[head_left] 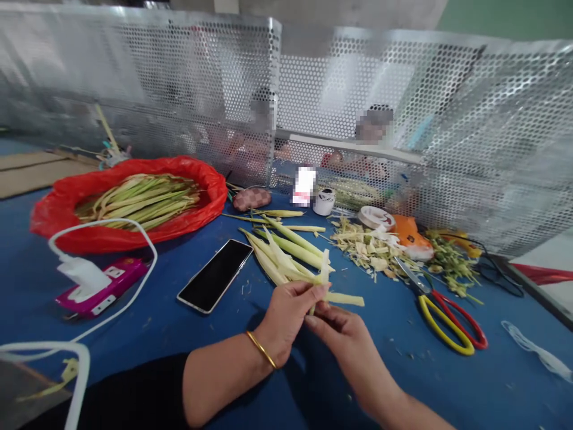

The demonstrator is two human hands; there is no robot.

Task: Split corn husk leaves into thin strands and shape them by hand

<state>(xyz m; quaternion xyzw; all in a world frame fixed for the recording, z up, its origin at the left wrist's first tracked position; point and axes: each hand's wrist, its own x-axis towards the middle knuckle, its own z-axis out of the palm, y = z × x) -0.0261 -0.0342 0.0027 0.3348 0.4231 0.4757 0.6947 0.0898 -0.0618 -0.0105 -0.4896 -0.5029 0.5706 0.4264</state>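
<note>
My left hand (293,319) pinches pale green leaf strips (325,266), one standing up above the thumb and another (347,298) sticking out to the right. Close against it, my right hand (342,331) has thumb and fingers closed at the lower end of these strips; the exact grip is partly hidden. Just beyond my hands lie several long pale green stalks or leaves (299,242) on the blue table (250,382). To the right rest scissors (441,313) with one yellow and one red handle, blades slightly apart.
A red plastic-lined container (210,191) of long stalks (147,197) stands left. Around me lie a dark phone (217,275), a purple power strip (107,286) with a white cable, trimmings (362,248), a tape roll (376,218) and white string (537,349). A perforated metal screen (340,77) borders the back, people behind it.
</note>
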